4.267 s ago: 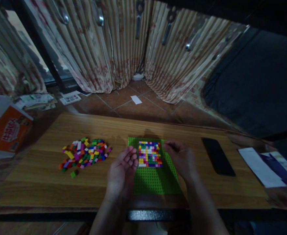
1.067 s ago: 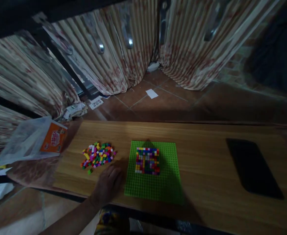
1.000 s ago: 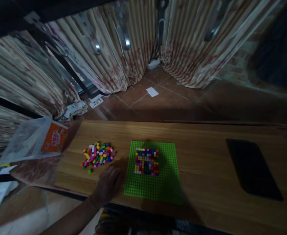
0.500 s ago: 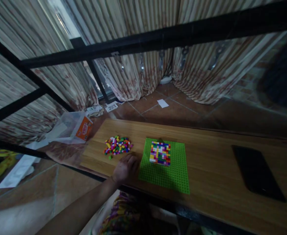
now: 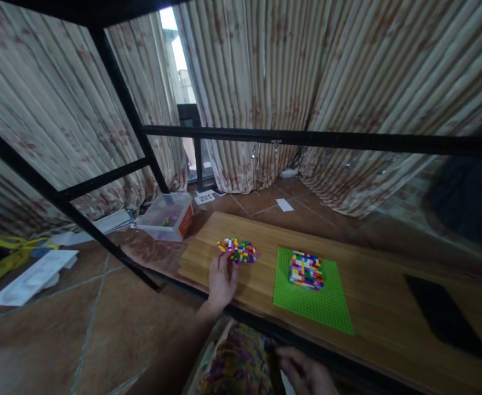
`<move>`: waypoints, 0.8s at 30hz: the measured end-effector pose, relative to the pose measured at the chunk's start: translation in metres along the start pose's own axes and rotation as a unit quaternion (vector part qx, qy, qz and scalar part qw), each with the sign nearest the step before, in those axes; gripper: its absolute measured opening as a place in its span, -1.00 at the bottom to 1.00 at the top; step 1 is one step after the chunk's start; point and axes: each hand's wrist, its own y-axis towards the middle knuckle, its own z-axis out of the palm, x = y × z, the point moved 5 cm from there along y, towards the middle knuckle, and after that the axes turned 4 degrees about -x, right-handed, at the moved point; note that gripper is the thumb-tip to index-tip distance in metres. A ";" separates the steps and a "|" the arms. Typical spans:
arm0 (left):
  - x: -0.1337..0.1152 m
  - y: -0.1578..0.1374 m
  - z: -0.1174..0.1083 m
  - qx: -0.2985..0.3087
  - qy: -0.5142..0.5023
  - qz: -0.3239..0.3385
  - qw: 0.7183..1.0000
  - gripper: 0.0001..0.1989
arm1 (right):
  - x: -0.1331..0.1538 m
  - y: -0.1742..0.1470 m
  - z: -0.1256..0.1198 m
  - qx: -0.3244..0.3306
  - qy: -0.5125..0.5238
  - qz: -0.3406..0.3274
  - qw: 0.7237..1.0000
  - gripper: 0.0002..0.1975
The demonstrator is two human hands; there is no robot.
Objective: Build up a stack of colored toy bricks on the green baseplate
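My left hand [image 5: 222, 281] is over the wooden table with its fingers stretched out and apart, fingertips at the near edge of a pile of small coloured building bricks [image 5: 243, 251]. No brick shows in its grasp. To the right of it lies a green baseplate [image 5: 282, 293], bearing a block built of many-coloured bricks [image 5: 306, 270]. Low in the view, in front of the table edge and close to my lap, my right hand [image 5: 308, 374] has its fingers loosely bent and apart, dim and slightly blurred, with nothing seen in them.
On the right of the wooden table [image 5: 372, 291] lies a flat black object [image 5: 446, 315]. A clear plastic box [image 5: 164, 219] with an orange label stands beyond the left end. A black metal bar [image 5: 323, 138] crosses in front of the curtains.
The view has tilted, so the table appears farther right and lower. My left hand has gone from beside the baseplate to the brick pile, its fingers now extended. My right hand has come into view.
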 end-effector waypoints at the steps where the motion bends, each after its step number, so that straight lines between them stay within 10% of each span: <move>1: 0.013 0.004 -0.006 -0.010 0.014 -0.009 1.000 -0.59 | 0.016 0.008 -0.005 -0.030 -0.008 -0.022 0.999 -0.63; 5: 0.052 0.025 -0.008 -0.001 0.072 -0.034 0.997 -0.51 | 0.075 0.065 -0.016 -0.178 -0.097 -0.136 0.970 -0.52; 13: 0.047 0.057 0.030 0.079 0.073 0.005 0.994 -0.45 | 0.090 0.204 0.004 -0.115 -0.248 -0.157 0.949 0.03; 24: 0.011 0.066 0.055 0.163 -0.044 0.060 0.984 -0.60 | 0.088 0.223 0.015 -0.085 -0.250 -0.206 0.942 -0.07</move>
